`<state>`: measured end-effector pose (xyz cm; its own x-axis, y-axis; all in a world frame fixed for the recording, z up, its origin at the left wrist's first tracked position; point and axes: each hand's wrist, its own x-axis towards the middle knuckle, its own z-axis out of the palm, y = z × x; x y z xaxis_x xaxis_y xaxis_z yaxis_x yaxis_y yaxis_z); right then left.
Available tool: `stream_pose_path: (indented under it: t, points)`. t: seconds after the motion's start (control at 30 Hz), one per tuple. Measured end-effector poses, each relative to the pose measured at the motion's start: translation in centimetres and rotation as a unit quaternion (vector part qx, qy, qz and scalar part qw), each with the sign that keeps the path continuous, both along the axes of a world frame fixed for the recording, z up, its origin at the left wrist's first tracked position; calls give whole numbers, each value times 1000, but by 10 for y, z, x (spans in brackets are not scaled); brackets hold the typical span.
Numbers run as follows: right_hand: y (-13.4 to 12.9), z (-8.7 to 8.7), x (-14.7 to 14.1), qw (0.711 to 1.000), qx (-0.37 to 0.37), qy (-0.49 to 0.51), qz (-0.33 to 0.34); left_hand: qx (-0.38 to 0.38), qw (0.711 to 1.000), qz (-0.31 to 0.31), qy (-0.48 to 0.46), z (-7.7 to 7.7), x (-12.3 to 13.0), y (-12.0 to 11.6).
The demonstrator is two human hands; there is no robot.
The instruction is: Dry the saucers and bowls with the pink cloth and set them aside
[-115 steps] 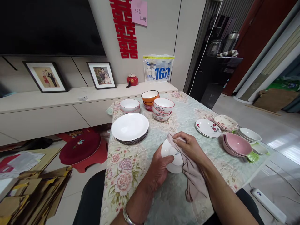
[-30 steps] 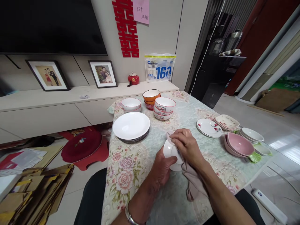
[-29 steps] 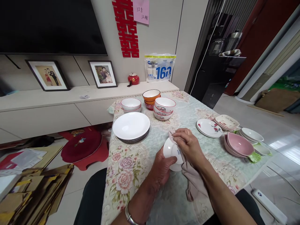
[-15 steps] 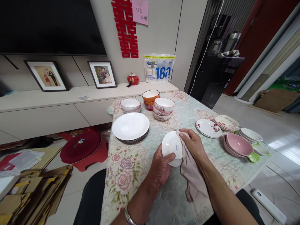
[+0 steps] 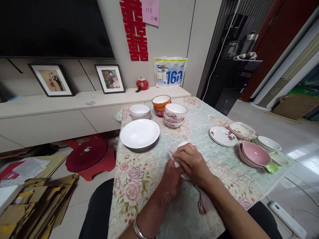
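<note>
My left hand point(image 5: 171, 177) grips the near left side of a small white plate point(image 5: 184, 144), which is mostly hidden behind both hands. My right hand point(image 5: 191, 162) lies across the plate's face with its fingers closed on a pale pink cloth point(image 5: 171, 152). A bit of the cloth shows at the plate's left edge, and the rest hangs below my right wrist. Left of the hands stands a stack of large white plates point(image 5: 139, 133). Beyond them are white bowls with red rims point(image 5: 175, 112), orange bowls point(image 5: 161, 101) and more white bowls point(image 5: 139, 110).
On the table's right side are flowered plates point(image 5: 223, 136), pink bowls point(image 5: 256, 154), small white bowls point(image 5: 268, 143) and rectangular dishes point(image 5: 241, 129). A flowered tablecloth point(image 5: 132, 191) covers the table. A red stool point(image 5: 87, 156) stands on the floor to the left.
My right hand has moved left across the small plate with the cloth, now covering most of its face. My left hand still holds the plate. The view has shifted slightly.
</note>
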<state>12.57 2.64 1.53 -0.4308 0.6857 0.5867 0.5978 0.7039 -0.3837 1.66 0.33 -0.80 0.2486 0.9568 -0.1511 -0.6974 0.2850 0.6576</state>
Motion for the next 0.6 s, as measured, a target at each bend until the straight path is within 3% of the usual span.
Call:
stream_pose_path:
  t: [0.1,0.23,0.33,0.6]
  points:
    - [2,-2,1,1000,0,-25,2,-4,1000,4,9,-1,0,0]
    - [17,-11,20,992,-12,64,-111,-14,1000,-25,-2,1,0,-1]
    - [22,-14,27,986,-22,81,-141,2,999,-41,-20,2,0,-1]
    - [1,2,5,997,-35,-37,51,11,999,-10,-39,1,-6,6]
